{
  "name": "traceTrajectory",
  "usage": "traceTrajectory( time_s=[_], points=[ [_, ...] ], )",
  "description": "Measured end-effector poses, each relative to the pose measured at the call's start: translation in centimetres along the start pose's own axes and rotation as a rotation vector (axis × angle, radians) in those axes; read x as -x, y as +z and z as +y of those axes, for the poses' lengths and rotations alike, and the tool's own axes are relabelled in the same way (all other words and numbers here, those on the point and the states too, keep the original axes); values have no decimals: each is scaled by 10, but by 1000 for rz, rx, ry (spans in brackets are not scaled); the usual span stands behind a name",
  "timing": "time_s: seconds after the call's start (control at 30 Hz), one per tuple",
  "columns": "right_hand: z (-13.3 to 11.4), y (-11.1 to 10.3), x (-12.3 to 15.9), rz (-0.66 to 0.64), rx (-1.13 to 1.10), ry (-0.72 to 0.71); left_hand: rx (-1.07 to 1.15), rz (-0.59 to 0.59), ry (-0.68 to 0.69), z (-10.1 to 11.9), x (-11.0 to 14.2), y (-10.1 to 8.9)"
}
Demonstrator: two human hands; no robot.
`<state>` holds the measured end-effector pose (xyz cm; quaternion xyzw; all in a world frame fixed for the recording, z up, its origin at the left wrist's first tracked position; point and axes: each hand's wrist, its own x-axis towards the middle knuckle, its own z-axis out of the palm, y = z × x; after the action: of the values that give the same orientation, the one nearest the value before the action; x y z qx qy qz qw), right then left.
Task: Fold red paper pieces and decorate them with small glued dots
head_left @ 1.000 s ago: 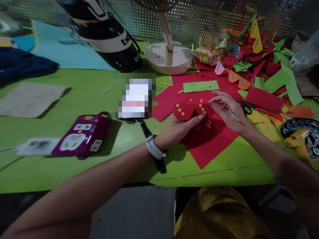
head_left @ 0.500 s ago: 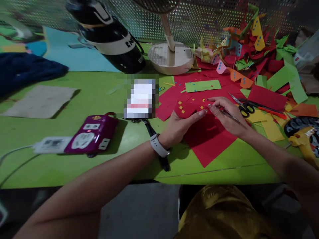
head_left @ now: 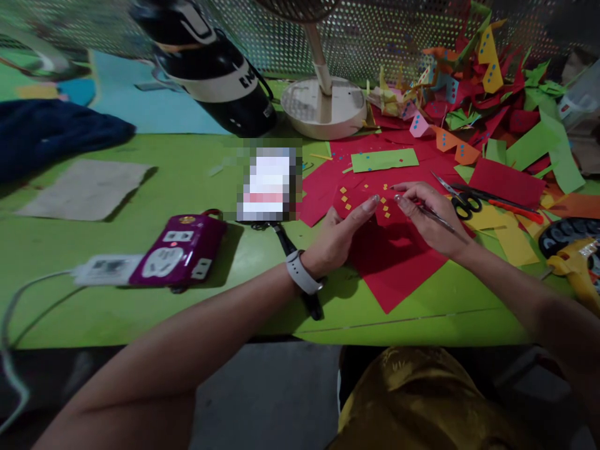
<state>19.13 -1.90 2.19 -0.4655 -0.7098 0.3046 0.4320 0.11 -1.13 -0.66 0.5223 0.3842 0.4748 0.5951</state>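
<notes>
My left hand [head_left: 338, 234], with a pale watch on its wrist, grips a small red paper piece [head_left: 359, 199] by its near edge, thumb on top. Small yellow paper squares [head_left: 345, 199] lie on this piece in two groups. Just to the right, my right hand [head_left: 434, 215] is closed around a slim metal tool [head_left: 438, 219] whose exact kind I cannot make out. Its fingertips are close to the right group of squares. Beneath both hands lies a larger red sheet [head_left: 389, 281], one corner pointing toward me.
Scissors [head_left: 465, 201], an orange-handled tool [head_left: 515, 210] and a yellow glue gun [head_left: 574, 262] lie at right. Behind are cut paper scraps [head_left: 497, 106], a green strip [head_left: 384, 160], a fan base [head_left: 323, 109] and a bottle [head_left: 220, 81]. A phone [head_left: 267, 184] and purple power strip [head_left: 180, 250] lie left.
My left thumb has drawn back a little to the left, and more yellow squares show on the right of the red piece. The whole view has shifted slightly.
</notes>
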Motion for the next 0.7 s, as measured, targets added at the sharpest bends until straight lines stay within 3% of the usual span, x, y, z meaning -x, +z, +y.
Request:
traceTrajectory(
  time_s=[0.47, 0.7],
  points=[
    [-2, 3, 2, 25, 2, -17, 23, 10, 3, 3, 1, 4],
    [0, 1, 0, 60, -37, 15, 9, -73, 29, 8, 2, 5]
  ],
)
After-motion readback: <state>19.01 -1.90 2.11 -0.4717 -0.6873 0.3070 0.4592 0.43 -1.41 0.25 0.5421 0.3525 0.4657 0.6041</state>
